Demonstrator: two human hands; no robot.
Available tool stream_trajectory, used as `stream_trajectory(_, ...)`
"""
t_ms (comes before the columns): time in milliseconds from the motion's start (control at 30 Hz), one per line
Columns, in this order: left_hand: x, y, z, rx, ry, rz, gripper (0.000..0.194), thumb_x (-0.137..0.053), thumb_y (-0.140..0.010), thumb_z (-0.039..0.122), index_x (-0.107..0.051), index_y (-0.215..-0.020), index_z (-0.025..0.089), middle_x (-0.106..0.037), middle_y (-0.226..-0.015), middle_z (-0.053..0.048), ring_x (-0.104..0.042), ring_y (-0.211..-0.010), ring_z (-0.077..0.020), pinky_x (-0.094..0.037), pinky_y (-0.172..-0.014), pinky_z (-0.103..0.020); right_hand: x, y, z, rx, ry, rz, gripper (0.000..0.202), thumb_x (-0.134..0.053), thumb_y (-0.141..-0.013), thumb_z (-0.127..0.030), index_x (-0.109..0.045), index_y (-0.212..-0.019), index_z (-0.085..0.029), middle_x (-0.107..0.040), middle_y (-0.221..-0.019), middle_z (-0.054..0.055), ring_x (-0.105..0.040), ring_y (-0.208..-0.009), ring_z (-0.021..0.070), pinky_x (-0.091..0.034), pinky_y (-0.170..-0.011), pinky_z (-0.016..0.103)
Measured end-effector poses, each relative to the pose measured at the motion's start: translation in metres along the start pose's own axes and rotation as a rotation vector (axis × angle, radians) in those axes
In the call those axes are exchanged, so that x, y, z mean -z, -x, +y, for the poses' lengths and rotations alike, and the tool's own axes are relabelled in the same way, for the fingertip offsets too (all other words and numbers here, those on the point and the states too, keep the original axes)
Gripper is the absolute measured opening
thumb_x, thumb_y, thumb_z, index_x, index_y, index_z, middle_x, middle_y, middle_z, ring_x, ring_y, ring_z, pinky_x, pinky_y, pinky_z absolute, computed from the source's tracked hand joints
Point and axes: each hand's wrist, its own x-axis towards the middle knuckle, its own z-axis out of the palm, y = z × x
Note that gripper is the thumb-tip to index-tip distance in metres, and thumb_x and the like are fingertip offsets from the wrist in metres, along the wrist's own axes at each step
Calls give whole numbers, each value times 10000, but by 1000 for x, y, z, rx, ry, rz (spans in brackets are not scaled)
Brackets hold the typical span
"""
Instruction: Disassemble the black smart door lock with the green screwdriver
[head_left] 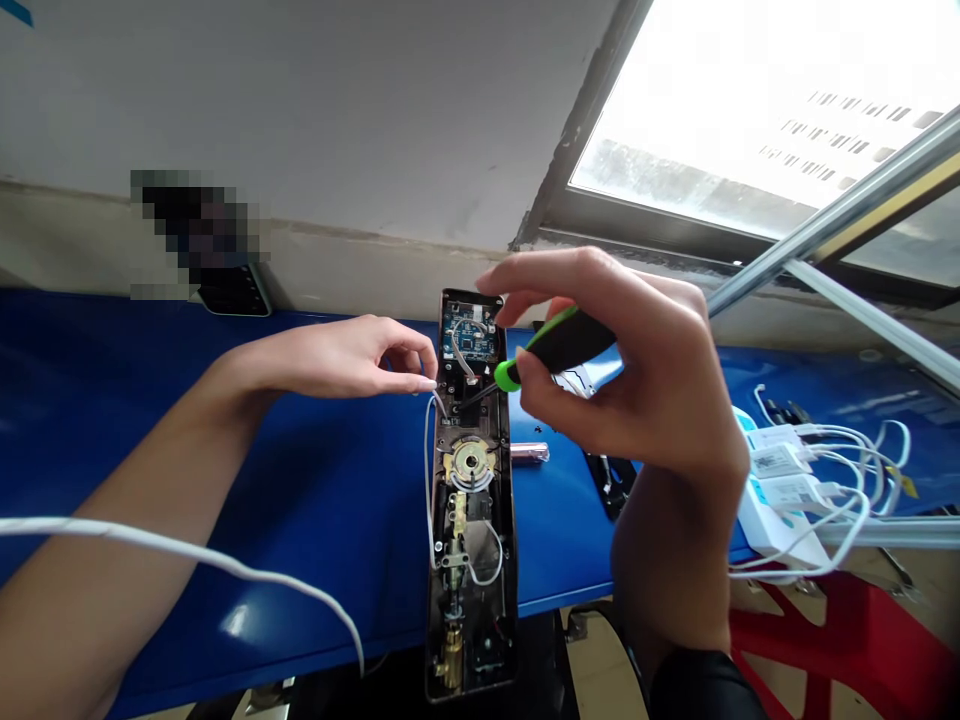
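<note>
A long black housing (495,510) lies open, with a blue circuit board (471,335) at its far end and a round metal part (471,462) near its middle. My right hand (630,360) grips a green-and-black screwdriver (574,340), its shaft slanting down to the left into the housing below the board. At the housing's left edge, my left hand (375,360) pinches a thin white wire (427,450), which runs down along that side. Brass and silver lock parts (454,565) fill the lower half of the housing.
The blue table (322,500) has its front edge beneath the housing. A white power strip (780,520) with several plugs and cables stands right. A small cylinder (529,453) lies beside the housing. A thick white cable (225,562) crosses over my left forearm. A red stool (862,630) is lower right.
</note>
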Motion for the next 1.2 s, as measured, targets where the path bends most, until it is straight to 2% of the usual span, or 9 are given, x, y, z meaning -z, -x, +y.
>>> stream_trajectory(100, 0, 0, 1, -4, 1, 3, 368, -604, -913, 561, -713, -1047, 236, -730, -913, -1, -634, -805, -176, -444, -677, -238, 1, 1, -1, 5, 7, -16, 502, -685, -848, -140, -612, -1308, -327, -734, -1194, 9, -734, -1005, 236, -661, -849, 368)
stream_trajectory(200, 0, 1, 0, -6, 2, 8, 374, -606, -910, 572, -708, -1027, 231, -721, -893, -5, -624, -794, -179, -437, -665, -239, 1, 0, -1, -22, 23, 1, 291, -709, -916, -255, -665, -1195, -323, -758, -1017, -4, -734, -843, 200, -670, -733, 346)
stream_trajectory(267, 0, 1, -1, -4, 7, 8, 373, -606, -913, 577, -701, -1016, 232, -720, -896, -6, -620, -799, -182, -435, -663, -239, 2, 0, -1, -30, 21, -10, 225, -687, -941, -259, -683, -1156, -326, -761, -980, -7, -730, -800, 185, -670, -717, 336)
stream_trajectory(433, -1, 0, -2, -10, 38, 4, 374, -601, -919, 580, -689, -1012, 228, -714, -904, -10, -615, -799, -179, -426, -659, -244, 0, 0, -1, -31, -5, -15, 552, -663, -821, -95, -623, -1303, -362, -739, -1173, -5, -736, -982, 221, -666, -892, 386)
stream_trajectory(633, -2, 1, 2, -22, 71, 21, 358, -607, -908, 559, -660, -979, 213, -692, -867, -5, -594, -775, -173, -422, -662, -253, -4, -1, 7, 73, 3, 62, 268, -713, -922, -271, -699, -1188, -238, -732, -910, 11, -667, -697, 133, -584, -607, 284)
stream_trajectory(700, -2, 1, 3, -24, 65, 33, 342, -608, -910, 544, -647, -953, 207, -681, -855, -4, -586, -762, -166, -421, -654, -250, -5, -2, 7, 89, -9, 63, 256, -671, -939, -211, -695, -1192, -249, -737, -921, 5, -676, -716, 130, -590, -634, 278)
stream_trajectory(833, -2, 2, 4, -39, 55, 43, 325, -605, -920, 530, -635, -942, 207, -679, -853, -3, -588, -756, -160, -424, -650, -246, -5, -2, 1, 33, -57, 39, 433, -618, -907, -140, -632, -1302, -318, -749, -1087, 31, -717, -860, 184, -642, -773, 339)
stream_trajectory(1067, 0, 4, 5, -58, 61, 56, 344, -613, -914, 546, -649, -931, 205, -699, -883, -9, -608, -795, -173, -435, -682, -253, -5, 0, 6, 81, -22, 81, 172, -718, -916, -222, -729, -1079, -275, -734, -855, -13, -634, -638, 128, -563, -589, 295)
stream_trajectory(1200, -1, 4, 4, -63, 62, 50, 344, -606, -922, 549, -647, -943, 208, -704, -893, -8, -607, -782, -169, -428, -674, -255, -4, 0, 4, 54, -55, 60, 321, -666, -870, -124, -708, -1146, -284, -748, -955, 11, -665, -699, 155, -578, -603, 316)
